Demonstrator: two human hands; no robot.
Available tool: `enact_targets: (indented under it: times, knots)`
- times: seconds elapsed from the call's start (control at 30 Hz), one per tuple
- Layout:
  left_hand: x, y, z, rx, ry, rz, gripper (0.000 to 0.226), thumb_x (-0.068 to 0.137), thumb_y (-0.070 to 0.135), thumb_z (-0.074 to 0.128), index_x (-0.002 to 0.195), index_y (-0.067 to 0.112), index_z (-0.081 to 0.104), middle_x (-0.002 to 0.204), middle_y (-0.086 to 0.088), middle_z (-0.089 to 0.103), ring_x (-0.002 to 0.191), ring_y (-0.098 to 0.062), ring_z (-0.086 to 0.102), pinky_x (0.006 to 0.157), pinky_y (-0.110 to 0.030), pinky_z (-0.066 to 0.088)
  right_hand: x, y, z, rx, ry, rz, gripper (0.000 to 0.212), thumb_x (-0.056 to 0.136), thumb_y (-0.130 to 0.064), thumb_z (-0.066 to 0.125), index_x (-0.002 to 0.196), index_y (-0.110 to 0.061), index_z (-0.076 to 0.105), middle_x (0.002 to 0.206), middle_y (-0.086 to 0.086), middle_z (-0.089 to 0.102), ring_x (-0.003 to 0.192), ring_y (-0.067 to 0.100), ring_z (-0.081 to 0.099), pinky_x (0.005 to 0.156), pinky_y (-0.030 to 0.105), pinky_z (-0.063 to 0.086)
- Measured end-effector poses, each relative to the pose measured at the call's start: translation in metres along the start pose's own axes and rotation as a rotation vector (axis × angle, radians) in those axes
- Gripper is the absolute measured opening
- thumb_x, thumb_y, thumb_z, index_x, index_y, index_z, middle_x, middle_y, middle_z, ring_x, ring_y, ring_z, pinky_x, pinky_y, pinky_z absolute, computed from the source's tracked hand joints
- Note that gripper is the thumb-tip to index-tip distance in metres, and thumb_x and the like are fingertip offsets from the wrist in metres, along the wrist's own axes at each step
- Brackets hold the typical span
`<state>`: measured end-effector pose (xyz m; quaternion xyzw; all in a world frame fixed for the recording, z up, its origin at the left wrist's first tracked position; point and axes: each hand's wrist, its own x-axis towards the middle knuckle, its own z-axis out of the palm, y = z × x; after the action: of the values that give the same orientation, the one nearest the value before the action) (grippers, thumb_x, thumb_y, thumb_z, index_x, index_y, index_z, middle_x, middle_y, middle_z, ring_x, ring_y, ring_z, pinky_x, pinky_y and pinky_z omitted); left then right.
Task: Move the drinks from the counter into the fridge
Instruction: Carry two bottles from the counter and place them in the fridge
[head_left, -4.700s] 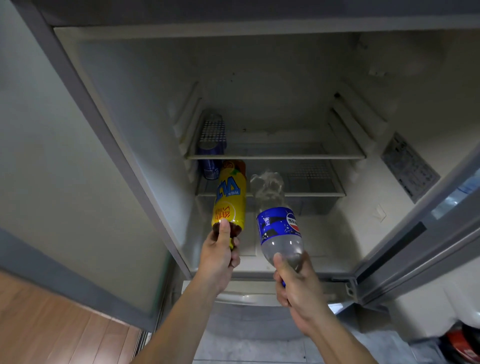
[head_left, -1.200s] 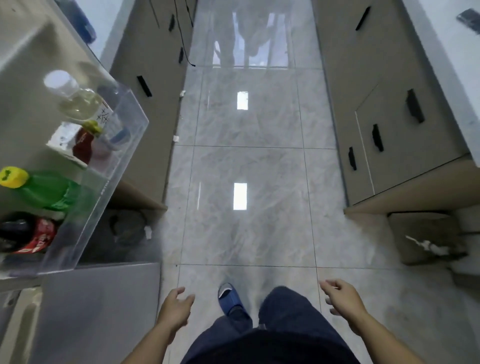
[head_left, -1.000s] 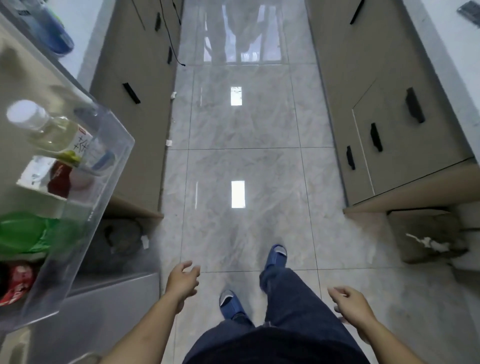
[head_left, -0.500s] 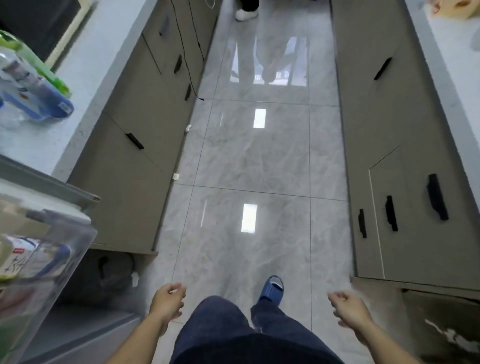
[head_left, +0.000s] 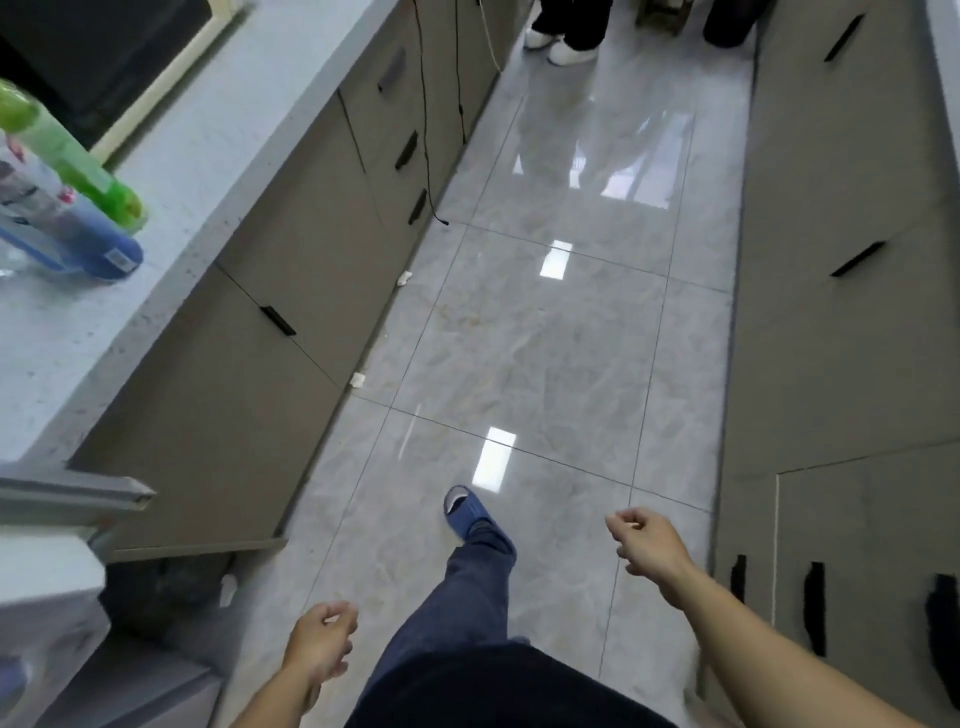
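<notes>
Both hands — left hand (head_left: 319, 642), right hand (head_left: 641, 538) — hanging loosely curled, holding nothing; walking along speckled grey counter (head_left: 171, 171); advise gripping green plastic bottle (head_left: 67, 156) and blue-labelled clear bottle (head_left: 62, 228) mid-body.

drinks (head_left: 67, 208) blurred, cut off left

Your left hand (head_left: 321, 643) hangs low by your hip, fingers (head_left: 340, 621) loosely curled, holding nothing. Your right hand (head_left: 644, 540) reaches further forward, forearm bare, fingers loosely curled and empty. Your right leg steps ahead.
</notes>
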<state>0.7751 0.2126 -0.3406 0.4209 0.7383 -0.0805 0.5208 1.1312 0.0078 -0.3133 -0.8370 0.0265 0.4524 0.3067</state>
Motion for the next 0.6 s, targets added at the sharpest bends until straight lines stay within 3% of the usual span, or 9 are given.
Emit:
enact_targets:
  times: [0.17, 0.37, 0.6]
  knots:
    - [0.024, 0.079, 0.005, -0.097, 0.0, -0.002, 0.011, 0.096, 0.018, 0.058, 0.096, 0.009, 0.064, 0.082, -0.01, 0.065, 0.065, -0.024, 0.054, 0.061, -0.027, 0.042, 0.036, -0.056, -0.013, -0.125, -0.024, 0.03, 0.022, 0.095, -0.029, 0.061, 0.089, -0.008, 0.061, 0.071, 0.006, 0.052, 0.06, 0.02, 0.043, 0.05, 0.028, 0.037]
    - [0.047, 0.181, -0.001, -0.249, 0.007, 0.083, 0.013, 0.096, 0.024, 0.057, 0.099, 0.013, 0.064, 0.098, -0.009, 0.067, 0.08, -0.023, 0.061, 0.07, -0.032, 0.051, 0.087, -0.139, -0.014, -0.254, -0.056, 0.005, 0.023, 0.093, -0.029, 0.063, 0.08, -0.011, 0.06, 0.067, 0.006, 0.056, 0.058, 0.023, 0.047, 0.052, 0.028, 0.042]
    - [0.052, 0.223, 0.0, -0.391, 0.102, 0.012, 0.017, 0.099, 0.03, 0.054, 0.11, 0.019, 0.06, 0.105, -0.004, 0.066, 0.088, -0.019, 0.063, 0.063, -0.027, 0.051, 0.152, -0.239, 0.009, -0.428, -0.189, -0.087, 0.027, 0.094, -0.028, 0.063, 0.075, -0.012, 0.057, 0.06, 0.004, 0.05, 0.053, 0.02, 0.041, 0.044, 0.025, 0.035]
